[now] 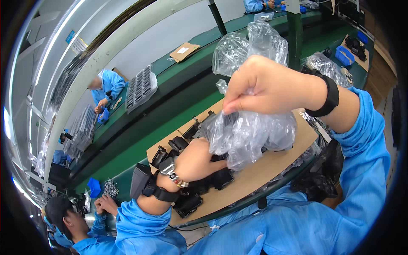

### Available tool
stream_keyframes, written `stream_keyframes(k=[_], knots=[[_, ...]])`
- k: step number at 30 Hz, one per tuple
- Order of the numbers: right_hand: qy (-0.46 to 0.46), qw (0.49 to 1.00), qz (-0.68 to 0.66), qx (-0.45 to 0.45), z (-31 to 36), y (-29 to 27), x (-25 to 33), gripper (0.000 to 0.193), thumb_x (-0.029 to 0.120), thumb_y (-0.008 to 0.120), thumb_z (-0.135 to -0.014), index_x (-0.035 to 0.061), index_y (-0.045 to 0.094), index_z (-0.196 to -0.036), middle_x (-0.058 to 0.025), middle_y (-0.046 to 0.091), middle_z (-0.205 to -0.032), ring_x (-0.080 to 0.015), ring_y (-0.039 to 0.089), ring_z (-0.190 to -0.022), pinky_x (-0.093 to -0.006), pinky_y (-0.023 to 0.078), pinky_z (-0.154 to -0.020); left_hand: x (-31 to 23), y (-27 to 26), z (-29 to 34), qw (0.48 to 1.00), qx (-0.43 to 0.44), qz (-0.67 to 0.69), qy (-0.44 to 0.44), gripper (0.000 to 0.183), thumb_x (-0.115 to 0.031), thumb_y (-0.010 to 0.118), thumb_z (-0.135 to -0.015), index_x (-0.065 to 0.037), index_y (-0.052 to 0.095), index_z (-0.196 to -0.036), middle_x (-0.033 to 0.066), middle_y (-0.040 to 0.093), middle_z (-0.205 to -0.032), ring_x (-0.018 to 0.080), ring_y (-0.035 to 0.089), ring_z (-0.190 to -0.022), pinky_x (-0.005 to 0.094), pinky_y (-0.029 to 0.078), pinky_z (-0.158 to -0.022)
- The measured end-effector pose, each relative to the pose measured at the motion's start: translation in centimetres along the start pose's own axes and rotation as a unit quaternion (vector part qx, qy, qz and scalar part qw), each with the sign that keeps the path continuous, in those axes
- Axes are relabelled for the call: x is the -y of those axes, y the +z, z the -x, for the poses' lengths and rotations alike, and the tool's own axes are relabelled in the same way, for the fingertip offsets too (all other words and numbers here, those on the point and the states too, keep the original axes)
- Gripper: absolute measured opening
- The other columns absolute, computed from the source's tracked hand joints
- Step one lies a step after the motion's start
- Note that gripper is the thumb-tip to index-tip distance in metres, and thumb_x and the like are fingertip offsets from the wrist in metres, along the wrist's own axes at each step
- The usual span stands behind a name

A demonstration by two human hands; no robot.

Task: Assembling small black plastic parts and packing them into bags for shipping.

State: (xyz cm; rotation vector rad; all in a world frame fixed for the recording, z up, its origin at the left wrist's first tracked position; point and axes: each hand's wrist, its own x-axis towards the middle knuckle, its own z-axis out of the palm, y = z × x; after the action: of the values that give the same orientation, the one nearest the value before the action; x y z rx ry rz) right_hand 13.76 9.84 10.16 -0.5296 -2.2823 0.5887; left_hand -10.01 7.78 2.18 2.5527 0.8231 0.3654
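Note:
A crumpled clear plastic bag hangs from my right hand, whose thumb and fingers are pinched shut on its upper edge. My left hand is lower and to the left, reaching in against the bag among black parts. Its thumb shows and the hand looks closed, but plastic covers the fingertips, so what they hold is hidden. Black camera-like devices lie around and under my left hand on a brown cardboard sheet. Another black device lies just beyond that hand.
More clear bags stand behind my right hand. A blue bin is at the far right. Beyond the green bench lies a compartmented tray. One co-worker sits close on the left, another farther off.

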Motion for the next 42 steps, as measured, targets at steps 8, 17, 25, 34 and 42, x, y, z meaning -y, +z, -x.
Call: stream_keyframes(k=[8,17,25,34,42], knots=[[0.033,0.998,-0.024,-0.050,-0.3,0.2,0.1,0.015,0.012,0.067,-0.075,-0.0022,0.066,-0.073,-0.0103,0.060,-0.061,-0.0147,0.054,-0.056,-0.0276,0.043,-0.056,-3.2,1.2,-1.1,0.977,-0.070,-0.171,0.102,0.025,-0.008,0.055,-0.078,-0.003,0.057,-0.102,0.0174,0.060,-0.100,0.0350,0.056,-0.094,0.0402,0.047,-0.079],[0.102,0.989,-0.075,-0.080,0.1,-0.3,-0.7,0.017,0.013,0.068,-0.077,-0.0035,0.066,-0.073,-0.0063,0.063,-0.064,-0.0090,0.055,-0.061,-0.0250,0.045,-0.060,-2.7,1.5,-2.0,0.992,-0.033,-0.105,0.062,0.024,-0.003,0.052,-0.079,-0.001,0.057,-0.102,0.0191,0.059,-0.099,0.0356,0.056,-0.094,0.0395,0.046,-0.081],[0.124,0.990,-0.062,-0.033,1.4,-1.0,-1.9,0.017,0.013,0.068,-0.079,-0.0037,0.067,-0.073,-0.0030,0.062,-0.064,-0.0055,0.053,-0.061,-0.0234,0.043,-0.057,-0.4,-2.1,-1.8,0.994,-0.090,0.012,-0.068,0.012,-0.005,0.049,-0.082,0.001,0.058,-0.088,0.0216,0.060,-0.079,0.0398,0.057,-0.074,0.0419,0.047,-0.066],[0.128,0.985,-0.113,-0.035,2.2,-0.8,-2.7,0.015,0.010,0.066,-0.080,-0.0030,0.065,-0.073,-0.0041,0.061,-0.066,-0.0077,0.052,-0.062,-0.0250,0.043,-0.060,-1.8,-4.1,-1.4,0.977,-0.205,-0.060,-0.023,0.008,-0.004,0.063,-0.080,0.000,0.061,-0.086,0.0148,0.061,-0.075,0.0295,0.060,-0.067,0.0334,0.048,-0.059],[0.094,0.988,-0.122,-0.022,0.8,-1.9,-3.4,0.020,0.018,0.059,-0.088,-0.0005,0.062,-0.082,0.0047,0.056,-0.067,-0.0020,0.047,-0.063,-0.0207,0.040,-0.057,-2.2,-5.0,-1.3,0.982,-0.190,0.004,-0.020,0.022,-0.003,0.061,-0.079,-0.001,0.059,-0.100,0.0158,0.063,-0.080,0.0285,0.063,-0.072,0.0328,0.050,-0.064]])
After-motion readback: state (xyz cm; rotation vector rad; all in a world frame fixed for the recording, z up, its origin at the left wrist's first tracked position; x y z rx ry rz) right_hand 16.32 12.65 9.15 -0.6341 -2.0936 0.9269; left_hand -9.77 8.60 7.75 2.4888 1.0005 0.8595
